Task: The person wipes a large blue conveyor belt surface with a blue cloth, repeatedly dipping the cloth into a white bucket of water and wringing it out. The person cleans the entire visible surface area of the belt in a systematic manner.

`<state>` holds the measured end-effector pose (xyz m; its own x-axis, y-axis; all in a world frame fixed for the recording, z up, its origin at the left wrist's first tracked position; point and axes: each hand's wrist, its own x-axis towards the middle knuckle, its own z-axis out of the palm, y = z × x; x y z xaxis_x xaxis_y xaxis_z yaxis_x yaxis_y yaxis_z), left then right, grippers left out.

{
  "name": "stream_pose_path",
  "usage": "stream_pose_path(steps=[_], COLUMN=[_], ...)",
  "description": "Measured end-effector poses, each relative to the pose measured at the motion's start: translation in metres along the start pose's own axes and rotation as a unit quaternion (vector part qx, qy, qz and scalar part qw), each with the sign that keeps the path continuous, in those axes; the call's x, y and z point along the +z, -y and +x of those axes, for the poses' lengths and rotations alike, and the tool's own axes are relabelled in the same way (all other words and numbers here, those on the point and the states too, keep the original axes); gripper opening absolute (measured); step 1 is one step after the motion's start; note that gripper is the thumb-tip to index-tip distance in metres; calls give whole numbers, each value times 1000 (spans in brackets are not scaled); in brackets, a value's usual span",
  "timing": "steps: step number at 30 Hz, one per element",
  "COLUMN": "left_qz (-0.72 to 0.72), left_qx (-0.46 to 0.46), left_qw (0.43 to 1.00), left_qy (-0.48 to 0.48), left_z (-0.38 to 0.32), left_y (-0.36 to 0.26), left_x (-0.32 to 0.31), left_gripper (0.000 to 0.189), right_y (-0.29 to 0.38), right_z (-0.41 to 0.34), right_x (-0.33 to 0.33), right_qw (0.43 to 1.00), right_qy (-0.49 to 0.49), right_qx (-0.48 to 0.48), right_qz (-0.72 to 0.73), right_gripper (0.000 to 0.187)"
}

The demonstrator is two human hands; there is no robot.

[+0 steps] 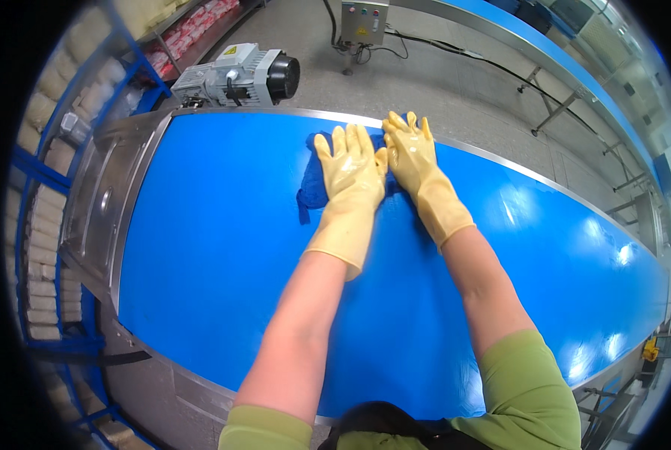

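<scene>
Both my hands wear pale yellow rubber gloves and reach to the far edge of a blue conveyor belt [228, 225]. A dark blue cloth [314, 183] lies bunched on the belt beneath them. My left hand [349, 166] presses flat on the cloth, its fingers apart and pointing to the far edge. Close at its right, my right hand [410, 149] rests on the cloth's right part, fingers spread over the metal rim. Some of the cloth shows between the two hands; the rest under the palms is hidden. Wet-looking glare shows on the belt at the right.
A metal side rail [510, 164] borders the belt's far side. Beyond it are a grey electric motor [240, 76] and a steel control box [365, 22]. Blue shelving [54, 174] with packed goods stands at the left. Another blue-topped conveyor [566, 50] runs at the upper right.
</scene>
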<state>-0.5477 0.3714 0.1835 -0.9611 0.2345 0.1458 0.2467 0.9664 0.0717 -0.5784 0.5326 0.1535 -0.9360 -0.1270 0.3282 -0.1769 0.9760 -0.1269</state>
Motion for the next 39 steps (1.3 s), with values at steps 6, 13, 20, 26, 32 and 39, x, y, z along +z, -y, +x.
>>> stream_pose_path(steps=[6,13,20,26,32,39], left_qz=[-9,-274,-5,4,16,1], left_qx=[66,-133,-473,-459,-447,-451], left_qw=[998,945,881,882,882,875], left_qy=[-9,-122,27,-110,-152,-177], left_z=[-105,-382,-544,-544,-545,-543], left_y=[-36,134,235,232,235,235], left_x=[-35,-92,-40,-24,-23,-17], left_gripper=[102,80,82,80,77,80], right_y=[-41,21,292,480,384,271], right_z=[-14,-34,-82,-142,-189,-321], right_x=[-10,-20,-4,-3,-51,-157], right_qw=[973,987,931,900,853,928], right_qy=[-69,-10,-27,80,101,255], right_qx=[-139,37,-301,-359,-395,-246], right_qz=[170,158,203,232,326,112], right_gripper=[42,62,66,37,28,106])
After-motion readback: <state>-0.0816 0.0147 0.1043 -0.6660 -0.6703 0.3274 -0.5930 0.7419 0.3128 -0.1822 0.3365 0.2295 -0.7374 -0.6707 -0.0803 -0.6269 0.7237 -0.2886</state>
